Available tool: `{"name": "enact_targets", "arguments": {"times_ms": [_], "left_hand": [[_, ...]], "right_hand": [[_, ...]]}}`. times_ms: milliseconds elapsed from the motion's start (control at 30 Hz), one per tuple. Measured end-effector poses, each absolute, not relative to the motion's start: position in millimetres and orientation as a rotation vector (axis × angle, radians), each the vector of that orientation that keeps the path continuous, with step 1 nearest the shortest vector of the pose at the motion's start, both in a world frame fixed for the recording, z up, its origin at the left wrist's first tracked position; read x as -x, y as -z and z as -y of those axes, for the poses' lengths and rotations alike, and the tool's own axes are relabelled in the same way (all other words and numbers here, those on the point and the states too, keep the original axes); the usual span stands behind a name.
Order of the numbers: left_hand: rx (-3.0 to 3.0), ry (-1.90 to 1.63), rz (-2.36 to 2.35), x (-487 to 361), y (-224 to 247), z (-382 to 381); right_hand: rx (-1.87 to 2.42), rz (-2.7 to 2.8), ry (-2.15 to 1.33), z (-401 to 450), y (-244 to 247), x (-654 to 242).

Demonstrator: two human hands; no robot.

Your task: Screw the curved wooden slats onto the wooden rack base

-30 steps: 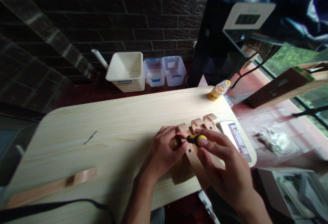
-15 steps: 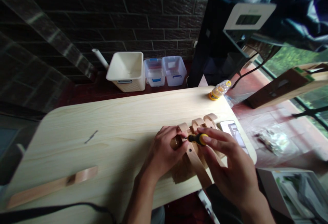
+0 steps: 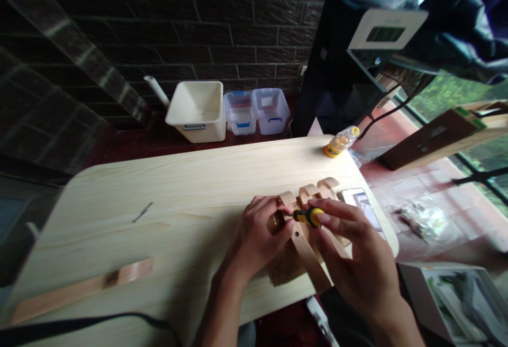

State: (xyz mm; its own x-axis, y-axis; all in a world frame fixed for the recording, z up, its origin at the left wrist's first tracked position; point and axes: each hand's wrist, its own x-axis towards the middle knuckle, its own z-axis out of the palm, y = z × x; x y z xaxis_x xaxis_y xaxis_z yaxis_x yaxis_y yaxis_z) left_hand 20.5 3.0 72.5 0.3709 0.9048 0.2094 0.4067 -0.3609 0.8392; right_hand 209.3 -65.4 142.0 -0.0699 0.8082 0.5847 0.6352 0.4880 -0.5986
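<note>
My right hand (image 3: 353,252) grips a short yellow-and-black screwdriver (image 3: 307,217) by its handle, the shaft pointing left. The screwdriver's tip meets a wooden assembly (image 3: 304,249) with several curved, hook-like ends (image 3: 308,191) along its far side. My left hand (image 3: 262,233) is closed on the near-left part of this assembly, thumb and forefinger pinching close around the screwdriver's tip. What lies right at the tip is hidden by the fingers. One slat shows a dark round hole below the screwdriver.
On the table (image 3: 190,177) lie a loose curved wooden slat (image 3: 83,289), a thin dark metal piece (image 3: 143,212) and a phone (image 3: 363,207). A clear bottle with yellow ends (image 3: 342,142) stands at the far right corner. Plastic bins (image 3: 196,111) sit beyond the table.
The yellow part of the screwdriver's handle looks turned slightly between my right fingers. Both hands stay in place; the whole view has shifted a little.
</note>
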Motion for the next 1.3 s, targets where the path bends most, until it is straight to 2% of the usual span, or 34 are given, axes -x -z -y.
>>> {"name": "enact_targets", "arguments": {"times_ms": [267, 633, 1300], "left_hand": [[-1.954, -0.918, -1.134, -21, -73, -3], [-1.973, -0.951, -1.181, -21, -69, -2], [-1.971, -0.935, -1.190, -20, -74, -3]], "right_hand": [[1.190, 1.788, -0.348, 68, -144, -216], [1.210, 1.761, -0.267, 69, -141, -216], [1.148, 1.717, -0.437, 68, -142, -214]]}}
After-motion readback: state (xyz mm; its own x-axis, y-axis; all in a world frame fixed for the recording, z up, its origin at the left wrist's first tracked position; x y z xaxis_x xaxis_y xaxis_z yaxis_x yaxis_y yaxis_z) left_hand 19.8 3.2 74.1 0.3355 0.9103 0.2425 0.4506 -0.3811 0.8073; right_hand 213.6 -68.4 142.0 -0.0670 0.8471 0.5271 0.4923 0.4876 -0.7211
